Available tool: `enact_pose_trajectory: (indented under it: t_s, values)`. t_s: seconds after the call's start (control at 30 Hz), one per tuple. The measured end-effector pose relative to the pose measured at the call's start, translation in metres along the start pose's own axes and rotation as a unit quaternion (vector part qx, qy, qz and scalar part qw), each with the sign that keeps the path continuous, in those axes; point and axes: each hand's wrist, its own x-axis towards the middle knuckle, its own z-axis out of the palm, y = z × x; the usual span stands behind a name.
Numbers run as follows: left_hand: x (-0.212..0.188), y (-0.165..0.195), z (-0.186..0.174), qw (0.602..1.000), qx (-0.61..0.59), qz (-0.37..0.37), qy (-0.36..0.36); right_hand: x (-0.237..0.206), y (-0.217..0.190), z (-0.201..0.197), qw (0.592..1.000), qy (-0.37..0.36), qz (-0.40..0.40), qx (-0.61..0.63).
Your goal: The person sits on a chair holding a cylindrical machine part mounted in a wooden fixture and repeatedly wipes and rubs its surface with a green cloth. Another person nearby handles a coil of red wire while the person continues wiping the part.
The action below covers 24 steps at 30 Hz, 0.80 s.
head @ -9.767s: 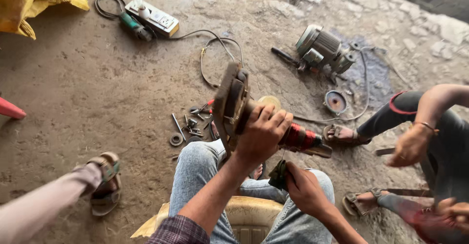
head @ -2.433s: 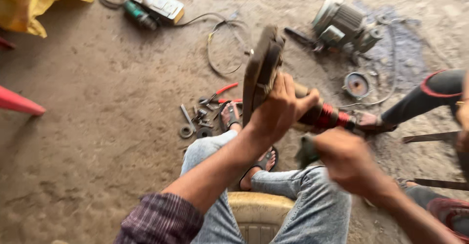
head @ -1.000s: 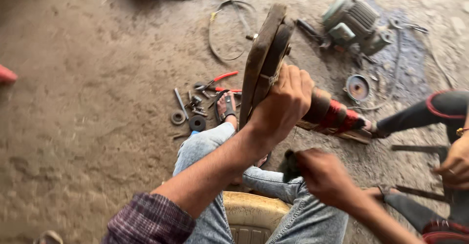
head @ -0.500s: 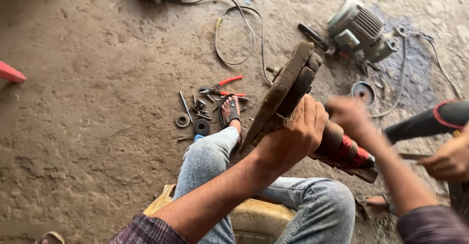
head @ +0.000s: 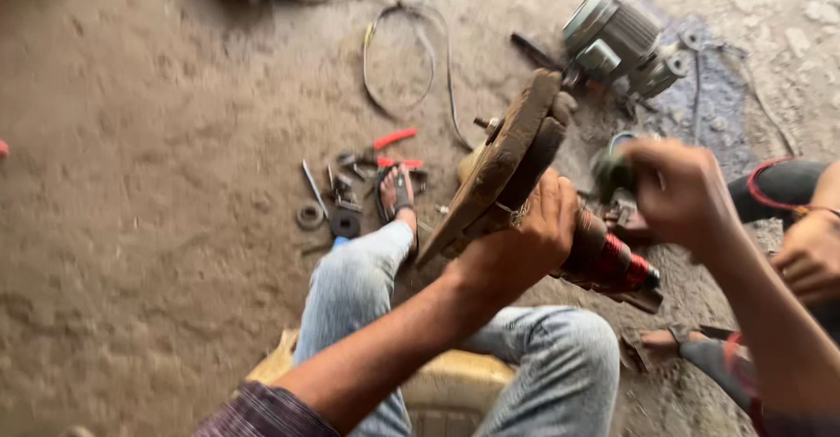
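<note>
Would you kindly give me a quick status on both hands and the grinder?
Left hand gripping the angle grinder behind its guard. Right hand raised beside it, closed on a small dark part, blurred. Another person's hand close on the right.

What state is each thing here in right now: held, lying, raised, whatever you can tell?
Rusty disc tool: tilted, held off the ground.
Left hand: closed round the tool's neck.
Right hand: raised, blurred; grip unclear.
Electric motor: lying on the ground.
Cable: looped loosely on the ground.
Small tools and washers: scattered on the ground.
Yellow seat: sat on.
</note>
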Motion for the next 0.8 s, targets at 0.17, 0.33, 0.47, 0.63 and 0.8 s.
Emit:
enact_pose_trajectory:
  t_s: [0.17, 0.33, 0.47, 0.63, 0.8]
  values:
    - [-0.006, -0.012, 0.010, 0.999, 0.014, -0.019, 0.034, -0.027, 0.035, 0.100, 0.989, -0.064, 0.046, -0.125]
    - [0.012, -0.003, 0.018, 0.999, 0.020, -0.025, -0.013, -0.103, 0.025, 0.137, 0.886, -0.102, -0.134, -0.431]
    - [0.030, 0.010, 0.011, 0.999, 0.034, -0.008, -0.001, -0.096, 0.027, 0.126, 0.918, -0.178, -0.060, -0.348]
    - [0.032, 0.018, 0.007, 0.997, 0.079, -0.016, 0.000, -0.072, 0.003, 0.115, 0.993, -0.035, 0.092, -0.061]
    - [0.037, 0.023, 0.014, 0.994, 0.095, 0.027, -0.046, -0.059, -0.031, 0.120, 0.977, 0.051, 0.204, 0.033]
